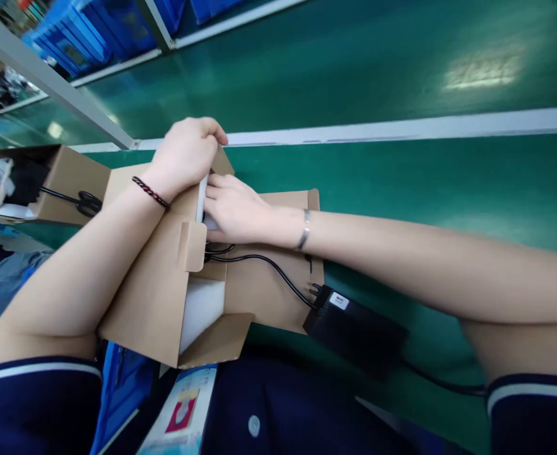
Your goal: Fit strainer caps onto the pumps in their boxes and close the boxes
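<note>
A brown cardboard box (148, 284) lies tilted on the green bench, its open end facing right with flaps spread. My left hand (188, 151) curls its fingers over the box's far edge. Into the opening reaches my right hand (235, 208), fingers bent inward around something pale that is mostly hidden. White foam (203, 306) shows inside the near part of the box. From beside my right hand a black cable (271, 265) runs out towards a black power adapter (354, 325) with plug prongs and a white label, resting right of the box.
Another open cardboard box (76, 180) at the left holds a black item, white padding and a coiled black cable (88, 203). Blue bins (74, 47) stand at the back left behind a metal post (60, 82). A pale rail (377, 129) crosses the green bench.
</note>
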### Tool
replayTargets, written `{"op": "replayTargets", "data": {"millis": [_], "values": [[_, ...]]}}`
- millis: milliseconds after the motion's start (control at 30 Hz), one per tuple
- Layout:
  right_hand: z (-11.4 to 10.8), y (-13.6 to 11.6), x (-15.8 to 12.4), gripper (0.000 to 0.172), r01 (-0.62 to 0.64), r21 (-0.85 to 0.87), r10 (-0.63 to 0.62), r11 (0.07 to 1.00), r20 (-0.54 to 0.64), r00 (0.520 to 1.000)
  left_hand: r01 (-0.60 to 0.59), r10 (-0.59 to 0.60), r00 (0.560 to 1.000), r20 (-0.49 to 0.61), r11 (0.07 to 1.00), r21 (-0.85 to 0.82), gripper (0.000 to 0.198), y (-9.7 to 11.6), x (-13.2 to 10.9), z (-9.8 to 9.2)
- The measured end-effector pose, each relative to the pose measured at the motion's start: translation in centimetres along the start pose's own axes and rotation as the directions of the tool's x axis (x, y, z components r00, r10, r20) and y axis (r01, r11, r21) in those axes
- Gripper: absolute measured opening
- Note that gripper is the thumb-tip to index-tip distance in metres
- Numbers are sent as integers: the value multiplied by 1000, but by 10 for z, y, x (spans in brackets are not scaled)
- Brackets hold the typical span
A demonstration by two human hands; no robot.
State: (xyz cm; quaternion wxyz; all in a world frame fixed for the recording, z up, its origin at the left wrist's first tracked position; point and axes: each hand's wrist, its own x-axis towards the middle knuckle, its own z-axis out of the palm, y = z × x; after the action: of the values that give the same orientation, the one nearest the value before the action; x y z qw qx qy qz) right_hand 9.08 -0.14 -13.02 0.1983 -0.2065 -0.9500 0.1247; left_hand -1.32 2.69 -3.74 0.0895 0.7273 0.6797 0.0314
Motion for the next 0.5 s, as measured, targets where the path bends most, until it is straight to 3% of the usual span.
{"op": "replayTargets", "data": {"millis": [133, 267, 400, 500], "values": [[11, 8, 20, 41, 128, 146, -133, 981, 20, 991, 11, -11, 1000, 6, 999, 43, 46, 3, 0, -2], [20, 12, 25, 35, 156, 140, -146, 978, -77, 986, 6, -7, 1000, 30, 999, 31, 40, -2, -4, -2], [22, 25, 9, 30, 327, 120, -298, 937, -211, 931, 34, -35, 999, -6, 999, -23, 29, -7, -7, -1], [12, 42, -17, 28, 384, 134, -335, 913, -286, 898, 22, -23, 1000, -17, 998, -58, 29, -7, -6, -1]]}}
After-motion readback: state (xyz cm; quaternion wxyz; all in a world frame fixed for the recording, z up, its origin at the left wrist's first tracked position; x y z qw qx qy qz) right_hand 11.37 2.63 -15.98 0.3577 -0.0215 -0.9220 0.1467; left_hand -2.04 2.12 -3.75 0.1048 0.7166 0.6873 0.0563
